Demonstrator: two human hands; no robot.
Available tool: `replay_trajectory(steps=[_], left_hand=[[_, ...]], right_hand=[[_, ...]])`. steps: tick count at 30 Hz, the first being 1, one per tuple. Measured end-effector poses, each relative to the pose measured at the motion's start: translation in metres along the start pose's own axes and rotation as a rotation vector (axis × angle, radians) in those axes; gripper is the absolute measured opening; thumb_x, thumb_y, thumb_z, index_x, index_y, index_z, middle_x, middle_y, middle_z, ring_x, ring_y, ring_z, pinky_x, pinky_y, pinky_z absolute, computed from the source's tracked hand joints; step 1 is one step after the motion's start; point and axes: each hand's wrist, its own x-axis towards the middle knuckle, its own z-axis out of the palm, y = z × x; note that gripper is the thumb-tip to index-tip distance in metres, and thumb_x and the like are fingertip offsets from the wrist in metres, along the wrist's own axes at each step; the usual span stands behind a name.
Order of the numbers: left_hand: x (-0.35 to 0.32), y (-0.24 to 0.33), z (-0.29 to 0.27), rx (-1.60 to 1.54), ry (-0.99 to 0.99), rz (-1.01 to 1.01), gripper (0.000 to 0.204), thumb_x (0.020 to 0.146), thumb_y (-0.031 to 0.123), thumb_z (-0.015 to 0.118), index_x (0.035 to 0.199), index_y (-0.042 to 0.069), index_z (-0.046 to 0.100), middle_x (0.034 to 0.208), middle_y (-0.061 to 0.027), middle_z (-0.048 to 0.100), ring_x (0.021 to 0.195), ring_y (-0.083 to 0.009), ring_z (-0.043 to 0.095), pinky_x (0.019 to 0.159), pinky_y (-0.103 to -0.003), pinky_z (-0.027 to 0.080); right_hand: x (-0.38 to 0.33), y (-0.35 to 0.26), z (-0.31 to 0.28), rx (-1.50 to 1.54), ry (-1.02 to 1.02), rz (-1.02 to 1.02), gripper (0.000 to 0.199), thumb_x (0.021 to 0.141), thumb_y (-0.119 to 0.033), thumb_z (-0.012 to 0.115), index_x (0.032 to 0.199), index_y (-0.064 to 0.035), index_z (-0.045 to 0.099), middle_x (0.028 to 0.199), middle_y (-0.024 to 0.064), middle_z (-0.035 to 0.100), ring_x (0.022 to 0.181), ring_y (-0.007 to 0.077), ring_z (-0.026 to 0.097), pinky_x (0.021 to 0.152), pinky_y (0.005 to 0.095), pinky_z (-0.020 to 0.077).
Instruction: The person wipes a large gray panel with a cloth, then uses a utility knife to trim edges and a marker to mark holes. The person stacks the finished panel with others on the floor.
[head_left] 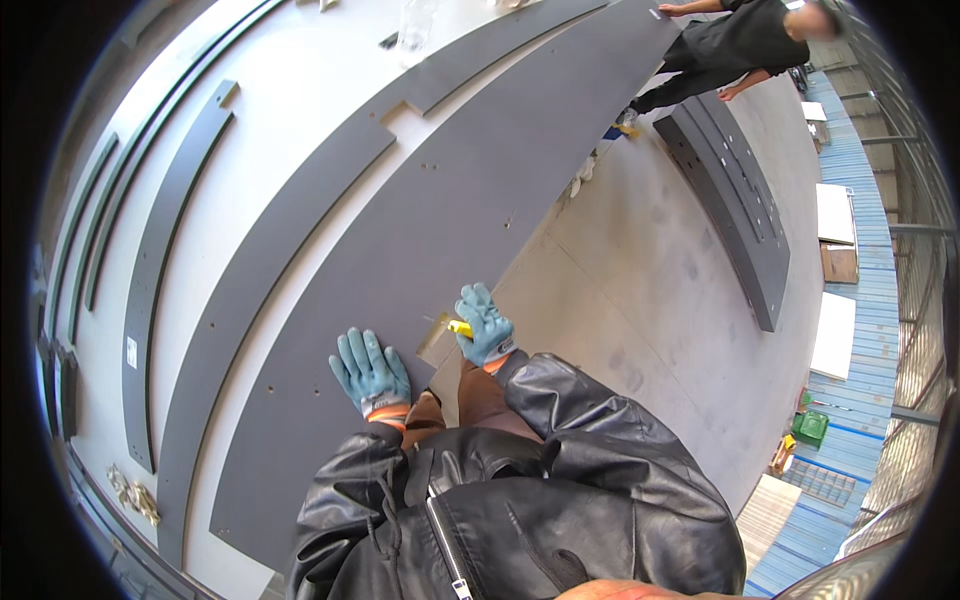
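Note:
A large dark grey panel [440, 215] lies flat before me, with small holes in its face and a notch with raw tan edges on the side nearest me. My left hand [370, 370], in a blue-grey glove with an orange cuff, rests flat on the panel left of that notch, fingers spread and holding nothing. Just right of the notch, my right hand [485, 325], gloved alike, is closed around a small yellow tool [460, 328] that looks like a utility knife. Its tip points toward the notch; whether it touches the board I cannot tell.
Beyond the panel lie long grey boards [270, 245], one of them notched. A co-worker [725, 45] in dark clothes stands at the panel's far right end, a hand on it. More grey panels [730, 200] are stacked at right. A green container [812, 428] stands farther right.

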Motion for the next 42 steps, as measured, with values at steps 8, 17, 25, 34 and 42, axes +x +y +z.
replay_trajectory(steps=[8, 17, 25, 34, 42], left_hand=[[0.015, 0.004, -0.038, -0.057, -0.224, -0.178, 0.045, 0.097, 0.033, 0.063, 0.137, 0.010, 0.065, 0.154, -0.0149, 0.054, 0.146, -0.0391, 0.045, 0.122, -0.060, 0.029], [-0.013, 0.000, -0.001, -0.073, 0.064, -0.127, 0.050, 0.101, 0.038, 0.059, 0.142, 0.011, 0.066, 0.162, -0.0162, 0.051, 0.157, -0.0370, 0.036, 0.131, -0.060, 0.015], [-0.027, -0.022, -0.020, -0.466, 0.252, -0.173, 0.041, 0.093, 0.032, 0.068, 0.126, 0.009, 0.074, 0.153, -0.0177, 0.057, 0.147, -0.0403, 0.048, 0.126, -0.058, 0.030], [-0.172, -0.233, -0.155, -0.125, 0.351, -0.445, 0.042, 0.091, 0.032, 0.071, 0.126, 0.009, 0.071, 0.149, -0.0184, 0.058, 0.142, -0.0422, 0.049, 0.122, -0.059, 0.034], [-0.222, -0.290, -0.182, 0.061, -0.062, -0.409, 0.083, 0.099, 0.066, 0.052, 0.162, 0.012, 0.046, 0.175, -0.0166, 0.028, 0.164, -0.0357, 0.014, 0.132, -0.057, 0.000]], right_hand=[[0.010, -0.013, 0.004, 0.099, -0.104, 0.052, 0.038, 0.082, -0.019, 0.076, 0.120, -0.0132, 0.071, 0.134, 0.0162, 0.070, 0.123, 0.0409, 0.069, 0.086, 0.0454, 0.0613], [0.005, 0.026, 0.002, 0.052, -0.110, -0.249, 0.035, 0.089, -0.008, 0.075, 0.123, -0.0055, 0.071, 0.132, 0.0161, 0.071, 0.132, 0.0380, 0.063, 0.112, 0.0487, 0.0497], [0.025, 0.009, -0.036, 0.009, -0.300, 0.147, 0.051, 0.095, -0.027, 0.080, 0.135, 0.0013, 0.065, 0.127, 0.0176, 0.073, 0.120, 0.0315, 0.069, 0.106, 0.0402, 0.0523], [-0.052, -0.156, -0.012, 0.167, -0.444, 0.385, 0.049, 0.099, -0.029, 0.080, 0.134, 0.0025, 0.065, 0.107, 0.0101, 0.073, 0.093, 0.0181, 0.068, 0.087, 0.0334, 0.0544], [-0.050, -0.334, 0.000, 0.268, -0.599, 0.209, 0.043, 0.101, -0.024, 0.076, 0.134, 0.0029, 0.064, 0.113, 0.0073, 0.072, 0.102, 0.0154, 0.066, 0.094, 0.0314, 0.0526]])
